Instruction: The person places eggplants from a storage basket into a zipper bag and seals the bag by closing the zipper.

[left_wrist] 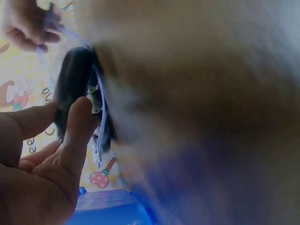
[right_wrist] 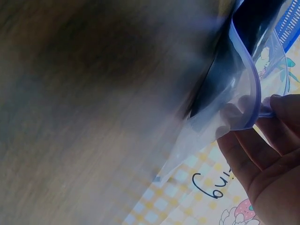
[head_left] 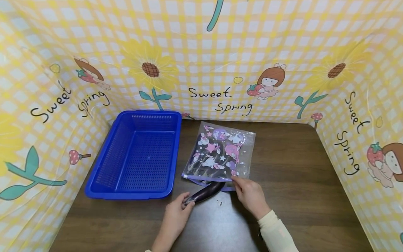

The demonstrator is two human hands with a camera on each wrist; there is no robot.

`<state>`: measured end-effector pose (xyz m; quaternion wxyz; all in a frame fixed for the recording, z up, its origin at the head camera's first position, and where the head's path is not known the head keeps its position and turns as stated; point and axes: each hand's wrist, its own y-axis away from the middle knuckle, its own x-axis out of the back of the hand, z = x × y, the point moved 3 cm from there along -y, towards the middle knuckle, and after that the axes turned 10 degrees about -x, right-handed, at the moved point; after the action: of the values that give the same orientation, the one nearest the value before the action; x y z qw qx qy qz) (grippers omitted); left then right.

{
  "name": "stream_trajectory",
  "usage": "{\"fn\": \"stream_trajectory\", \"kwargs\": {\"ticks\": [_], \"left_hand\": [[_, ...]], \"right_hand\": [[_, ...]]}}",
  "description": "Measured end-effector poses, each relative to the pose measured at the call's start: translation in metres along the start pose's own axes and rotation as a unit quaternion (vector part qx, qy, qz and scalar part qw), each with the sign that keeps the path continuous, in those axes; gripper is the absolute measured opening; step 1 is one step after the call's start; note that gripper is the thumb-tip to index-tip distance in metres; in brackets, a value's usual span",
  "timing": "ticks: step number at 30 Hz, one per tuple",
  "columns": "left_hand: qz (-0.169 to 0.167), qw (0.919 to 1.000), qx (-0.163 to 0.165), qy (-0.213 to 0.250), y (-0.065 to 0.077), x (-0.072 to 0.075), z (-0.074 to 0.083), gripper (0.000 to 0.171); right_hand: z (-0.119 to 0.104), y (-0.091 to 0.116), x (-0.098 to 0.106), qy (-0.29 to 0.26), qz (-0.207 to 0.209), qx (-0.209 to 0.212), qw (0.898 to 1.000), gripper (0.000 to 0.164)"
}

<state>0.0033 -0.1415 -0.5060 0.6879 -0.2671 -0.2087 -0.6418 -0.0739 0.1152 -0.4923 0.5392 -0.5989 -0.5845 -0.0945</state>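
Observation:
A long dark purple eggplant [head_left: 206, 193] slants up to the right, its far end at the mouth of a clear zip bag [head_left: 248, 154]. My left hand [head_left: 176, 217] pinches its near end between thumb and fingers; the left wrist view shows the thumb [left_wrist: 79, 122] along the eggplant [left_wrist: 72, 79]. With thumb and fingers my right hand [head_left: 250, 196] grips the purple zip edge at the bag's right corner. In the right wrist view that purple edge [right_wrist: 255, 89] bows open above the fingers. Dark elongated shapes lie inside the bag, partly hidden by its pink, white and purple prints.
A blue plastic basket [head_left: 177, 157] with slotted walls stands to the left of the bag, nothing inside it. Small dark specks lie on the brown wooden table [head_left: 292, 168] between the hands. Yellow checked cloth [head_left: 201, 52] walls in the back and both sides.

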Motion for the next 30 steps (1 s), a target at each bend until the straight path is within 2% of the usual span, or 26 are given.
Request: {"fn": "stream_trajectory", "kwargs": {"ticks": [4, 8, 11, 13, 17, 21, 25, 30], "left_hand": [[-0.04, 0.9944, -0.029, -0.093, -0.001, -0.006, 0.006, 0.03], [-0.067, 0.9864, -0.049, -0.141, -0.006, -0.015, 0.017, 0.021], [-0.058, 0.9838, -0.065, -0.157, -0.011, -0.023, 0.026, 0.016], [-0.046, 0.9826, -0.075, -0.163, -0.015, -0.029, 0.031, 0.02], [-0.02, 0.9821, -0.077, -0.171, -0.024, -0.041, 0.035, 0.03], [0.005, 0.9805, -0.081, -0.179, -0.034, -0.051, 0.036, 0.027], [0.022, 0.9757, -0.099, -0.194, -0.043, -0.061, 0.039, 0.025], [0.027, 0.9692, -0.095, -0.226, -0.049, -0.068, 0.045, 0.035]], "right_hand": [[0.001, 0.001, -0.001, -0.003, -0.007, -0.003, 1.0, 0.024], [0.001, 0.001, -0.001, -0.007, -0.009, -0.004, 1.0, 0.024], [0.002, 0.002, -0.002, -0.007, -0.007, -0.003, 1.0, 0.024], [0.002, 0.002, -0.002, -0.007, -0.007, -0.002, 1.0, 0.024], [0.002, 0.003, -0.003, -0.008, -0.008, -0.002, 1.0, 0.024], [0.003, 0.004, -0.003, -0.01, -0.007, -0.004, 1.0, 0.024], [0.003, 0.004, -0.003, -0.013, -0.004, -0.003, 1.0, 0.024], [0.004, 0.005, -0.003, -0.012, -0.005, -0.003, 1.0, 0.024]]}}
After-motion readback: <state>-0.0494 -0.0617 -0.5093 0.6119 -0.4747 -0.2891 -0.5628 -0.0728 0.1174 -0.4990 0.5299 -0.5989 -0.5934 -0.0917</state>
